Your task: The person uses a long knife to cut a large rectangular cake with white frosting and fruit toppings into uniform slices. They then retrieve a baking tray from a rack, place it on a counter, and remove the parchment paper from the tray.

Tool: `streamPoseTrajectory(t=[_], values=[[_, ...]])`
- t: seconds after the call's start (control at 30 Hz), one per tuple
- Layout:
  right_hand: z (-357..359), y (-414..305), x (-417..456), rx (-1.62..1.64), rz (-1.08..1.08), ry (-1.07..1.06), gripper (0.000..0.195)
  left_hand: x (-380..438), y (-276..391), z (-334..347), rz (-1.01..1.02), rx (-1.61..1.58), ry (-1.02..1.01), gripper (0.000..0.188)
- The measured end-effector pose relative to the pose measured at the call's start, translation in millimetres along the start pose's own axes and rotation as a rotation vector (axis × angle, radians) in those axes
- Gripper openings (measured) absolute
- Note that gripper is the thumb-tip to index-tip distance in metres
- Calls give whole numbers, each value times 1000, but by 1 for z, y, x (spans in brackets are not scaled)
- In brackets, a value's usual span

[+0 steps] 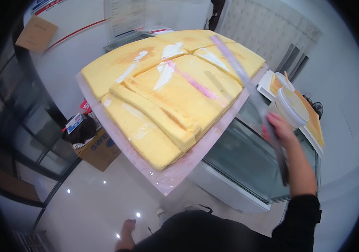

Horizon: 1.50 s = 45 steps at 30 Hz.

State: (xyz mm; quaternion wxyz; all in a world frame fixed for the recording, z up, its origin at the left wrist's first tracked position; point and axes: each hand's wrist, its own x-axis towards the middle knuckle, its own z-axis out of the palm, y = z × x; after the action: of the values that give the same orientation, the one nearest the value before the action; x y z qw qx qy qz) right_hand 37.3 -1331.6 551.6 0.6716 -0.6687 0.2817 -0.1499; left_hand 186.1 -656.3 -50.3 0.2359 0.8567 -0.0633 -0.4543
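Large yellow sponge cake slabs (204, 72) lie on a board with pinkish covering (170, 186). Streaks of white cream (166, 74) and one pink streak (198, 86) mark their tops. A long cut strip of cake (157, 113) rests on the slabs near the front left. In my right hand (278, 127) is a long flat blade (252, 88), blurred, its far end above the back right slabs. My left hand (130, 224) hangs low over the floor, away from the cake, its fingers curled and nothing visible in it.
A white plastic tub (289, 107) stands right of the cake, by a tray of browned cake (313, 123) on a glass display case (245, 157). Behind it sits a second tub (283, 80). A cardboard box (99, 154) with a dark bag (81, 129) is on the left.
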Motion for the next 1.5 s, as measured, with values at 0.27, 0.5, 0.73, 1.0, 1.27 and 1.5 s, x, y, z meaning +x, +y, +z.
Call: streamPoseTrajectory(t=[0.27, 0.5, 0.73, 1.0, 1.27, 1.5], values=[[8, 47, 43, -220, 344, 57, 21, -24, -38, 48, 11, -349, 56, 14], [-15, 3, -121, -213, 427, 82, 18, -14, -76, 105, 574, 650, -71, 25], [0, -21, -27, -305, 39, 316, 53, 23, -31, 39, 339, -13, 106, 20], [-2, -2, 244, -1047, -157, 426, 51, -31, 9, 15, 193, -211, 171, 22], [-21, -1, 191, -1510, -22, 81, 41, -45, 89, -1, 172, 38, 122, 23], [-23, -52, 23, -1347, 172, -88, 60, -10, 125, -33, 170, -37, 78, 26]])
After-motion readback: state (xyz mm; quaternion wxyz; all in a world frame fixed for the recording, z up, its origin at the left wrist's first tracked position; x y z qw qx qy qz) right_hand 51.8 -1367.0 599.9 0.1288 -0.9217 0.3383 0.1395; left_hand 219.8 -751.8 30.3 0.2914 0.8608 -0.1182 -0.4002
